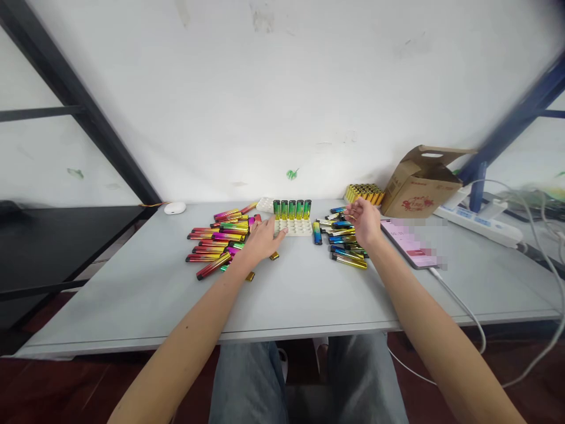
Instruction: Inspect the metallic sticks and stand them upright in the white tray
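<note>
A white tray [293, 228] with rows of round holes lies near the wall. Along its back row stand several green-and-yellow lighters [292, 210]. My left hand [263, 238] is at the tray's left end, thumb and fingers apart, the thumb over the tray's edge. To its left spreads a pile of red, yellow and purple lighters [212, 250]. My right hand [364, 222] hovers at a pile of blue-and-yellow lighters [344, 239], its fingers curled in; whatever is between them is hidden. One blue-and-yellow lighter [317, 232] lies apart, beside the tray's right end.
Behind my right hand stands a packed block of yellow lighters [364, 193], next to an open cardboard box [415, 188]. A phone [408, 242] on a cable and a power strip [481, 225] lie to the right. A white earbud case [175, 208] sits at the far left.
</note>
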Motion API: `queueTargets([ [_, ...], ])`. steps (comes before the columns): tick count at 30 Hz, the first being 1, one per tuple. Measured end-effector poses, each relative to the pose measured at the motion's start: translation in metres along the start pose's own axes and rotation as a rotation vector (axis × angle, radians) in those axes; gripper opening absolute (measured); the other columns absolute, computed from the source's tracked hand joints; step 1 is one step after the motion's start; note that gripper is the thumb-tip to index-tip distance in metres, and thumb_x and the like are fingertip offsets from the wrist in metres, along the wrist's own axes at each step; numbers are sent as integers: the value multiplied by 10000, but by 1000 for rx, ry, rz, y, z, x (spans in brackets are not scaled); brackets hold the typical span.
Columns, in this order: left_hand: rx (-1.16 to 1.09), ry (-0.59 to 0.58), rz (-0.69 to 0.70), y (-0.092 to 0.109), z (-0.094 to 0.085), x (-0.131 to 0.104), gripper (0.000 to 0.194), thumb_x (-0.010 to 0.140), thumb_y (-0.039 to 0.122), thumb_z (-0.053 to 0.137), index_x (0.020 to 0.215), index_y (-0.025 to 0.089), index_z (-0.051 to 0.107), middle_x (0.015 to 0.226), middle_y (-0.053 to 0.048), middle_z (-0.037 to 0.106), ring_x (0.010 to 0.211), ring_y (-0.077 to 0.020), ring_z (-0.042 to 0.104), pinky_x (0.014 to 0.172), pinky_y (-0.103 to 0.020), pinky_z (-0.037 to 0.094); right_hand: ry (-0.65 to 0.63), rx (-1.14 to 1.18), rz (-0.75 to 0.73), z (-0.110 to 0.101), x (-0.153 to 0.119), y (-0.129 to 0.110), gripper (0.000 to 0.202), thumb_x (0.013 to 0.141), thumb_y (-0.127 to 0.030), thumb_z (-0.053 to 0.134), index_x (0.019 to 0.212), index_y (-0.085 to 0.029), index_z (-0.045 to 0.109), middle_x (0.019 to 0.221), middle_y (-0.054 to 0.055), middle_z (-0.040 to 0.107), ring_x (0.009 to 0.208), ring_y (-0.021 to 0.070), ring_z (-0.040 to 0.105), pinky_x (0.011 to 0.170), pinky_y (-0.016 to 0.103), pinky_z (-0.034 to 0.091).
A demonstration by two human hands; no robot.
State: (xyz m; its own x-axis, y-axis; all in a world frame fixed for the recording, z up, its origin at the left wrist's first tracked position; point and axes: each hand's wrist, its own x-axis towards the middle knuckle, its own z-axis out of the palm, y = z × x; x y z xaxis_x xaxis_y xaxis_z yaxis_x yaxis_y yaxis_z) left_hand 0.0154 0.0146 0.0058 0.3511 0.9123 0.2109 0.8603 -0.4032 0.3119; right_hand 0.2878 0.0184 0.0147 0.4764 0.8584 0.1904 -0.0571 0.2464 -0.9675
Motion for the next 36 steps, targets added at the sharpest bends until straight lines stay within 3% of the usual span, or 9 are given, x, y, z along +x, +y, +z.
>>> queueTargets([
  [2, 3, 11, 6, -1, 2, 0, 404, 947, 488, 339, 1128, 162, 495, 1053, -151, 624, 1060, -340, 534, 942, -475, 373, -17, -239, -146, 1, -2, 4, 209, 795, -426, 501, 754, -221, 506, 784, 39, 645, 732, 185, 625, 708, 335, 513],
  [6, -4, 20, 24, -3, 3, 1, 387, 948, 455, 366, 1176, 166, 485, 1112, -148, 611, 1112, -325, 523, 958, -461, 373, -187, -881, -498, 3, -12, 14, 232, 823, -345, 507, 911, -187, 652, 1005, 110, 670, 1032, 271, 583, 977, 439, 427],
  [11, -7, 23, 26, -4, 5, 1, 402, 946, 459, 368, 1182, 157, 491, 1152, -163, 590, 1146, -326, 505, 967, -462, 372, -321, -1314, -562, 5, -21, 24, 417, 899, -376, 435, 1192, -170, 649, 1361, 159, 534, 1347, 377, 348, 1091, 534, 304],
  [17, 20, 23, 34, -5, 7, 1, 412, 937, 443, 393, 1210, 150, 486, 1153, -166, 577, 1168, -326, 492, 984, -463, 363, -420, -1407, -454, 5, -21, 25, 449, 940, -422, 344, 1216, -230, 642, 1445, 112, 484, 1400, 381, 290, 1090, 595, 274],
  [24, 22, 6, 36, -7, 9, 3, 454, 926, 421, 407, 1276, 136, 463, 1191, -179, 557, 1191, -334, 469, 1006, -484, 343, -426, -1426, -411, 10, -20, 26, 466, 949, -432, 328, 1267, -214, 590, 1462, 131, 461, 1414, 400, 259, 1091, 587, 253],
  [32, 34, 24, 42, -8, 14, 4, 432, 917, 407, 420, 1247, 142, 507, 1195, -172, 556, 1192, -331, 471, 1017, -478, 345, -393, -1362, -514, 11, -18, 27, 338, 908, -384, 413, 1038, -171, 642, 1304, 138, 582, 1361, 378, 333, 1062, 514, 312],
  [36, 44, 29, 53, -10, 15, 5, 411, 914, 401, 423, 1218, 152, 541, 1162, -155, 566, 1169, -316, 481, 1017, -461, 353, -427, -1298, -581, 13, -17, 24, 263, 878, -332, 457, 995, -170, 629, 1116, 132, 660, 1231, 325, 475, 1022, 443, 352],
])
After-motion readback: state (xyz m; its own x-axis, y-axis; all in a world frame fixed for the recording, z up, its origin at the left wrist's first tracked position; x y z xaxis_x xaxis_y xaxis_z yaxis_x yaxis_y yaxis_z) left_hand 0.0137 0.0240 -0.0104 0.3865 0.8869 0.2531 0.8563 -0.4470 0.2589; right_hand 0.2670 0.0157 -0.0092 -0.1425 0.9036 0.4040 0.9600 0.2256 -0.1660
